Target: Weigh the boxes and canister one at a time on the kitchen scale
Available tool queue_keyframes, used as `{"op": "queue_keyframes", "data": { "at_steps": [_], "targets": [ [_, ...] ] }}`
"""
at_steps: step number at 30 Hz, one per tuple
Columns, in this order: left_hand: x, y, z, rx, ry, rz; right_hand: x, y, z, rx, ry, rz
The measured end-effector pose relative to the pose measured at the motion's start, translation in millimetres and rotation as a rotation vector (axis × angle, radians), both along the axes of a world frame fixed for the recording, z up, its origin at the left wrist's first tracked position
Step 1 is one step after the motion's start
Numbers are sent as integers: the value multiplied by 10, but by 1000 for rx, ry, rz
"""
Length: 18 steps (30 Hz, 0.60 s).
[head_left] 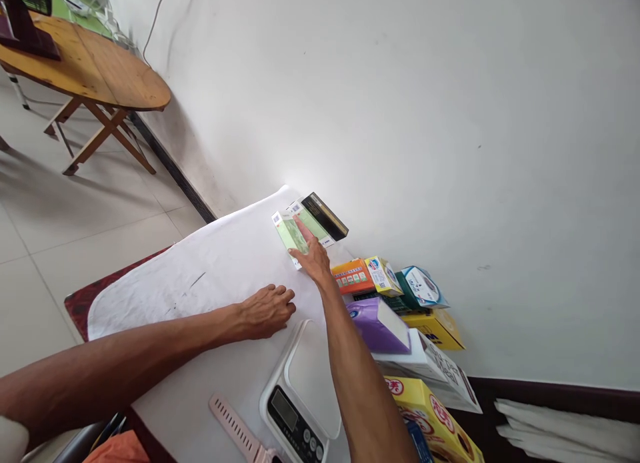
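Note:
My right hand (pixel 314 258) reaches to the far end of the white cloth, its thumb and fingers closed around a light green and white box (pixel 284 234). A second green and white box (pixel 316 222) stands right beside it, and a slim black box (pixel 326 216) is beyond that, by the wall. My left hand (pixel 267 311) rests on the cloth with its fingers curled in and nothing visible in them. A white kitchen scale (pixel 300 396) with a dark display lies between my forearms. Near its lower left corner is a pink-strapped watch (pixel 235 423).
Along the right side are an orange box (pixel 351 276), a purple pack (pixel 377 324), a white box (pixel 435 363) and a yellow box (pixel 425 410). The wall (pixel 450 150) borders the cloth-covered table (pixel 165 283). A folding wooden table (pixel 100 63) stands at upper left.

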<state>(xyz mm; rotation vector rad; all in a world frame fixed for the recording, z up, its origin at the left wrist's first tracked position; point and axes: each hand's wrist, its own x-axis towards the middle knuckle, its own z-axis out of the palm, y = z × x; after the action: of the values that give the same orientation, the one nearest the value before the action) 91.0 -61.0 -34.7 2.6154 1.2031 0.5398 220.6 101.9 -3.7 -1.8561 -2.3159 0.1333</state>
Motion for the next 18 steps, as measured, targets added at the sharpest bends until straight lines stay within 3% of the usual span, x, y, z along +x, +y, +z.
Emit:
{"op": "queue_keyframes", "data": {
  "at_steps": [6, 12, 18],
  "targets": [
    [-33, 5, 14, -17, -16, -6, 316, -546, 133, 21, 122, 43],
    [-67, 8, 17, -48, -17, -6, 871, -1412, 388, 155, 237, 55],
    [-83, -25, -3, -72, -4, -9, 1286, -2428, 457, 183, 296, -163]
  ]
}}
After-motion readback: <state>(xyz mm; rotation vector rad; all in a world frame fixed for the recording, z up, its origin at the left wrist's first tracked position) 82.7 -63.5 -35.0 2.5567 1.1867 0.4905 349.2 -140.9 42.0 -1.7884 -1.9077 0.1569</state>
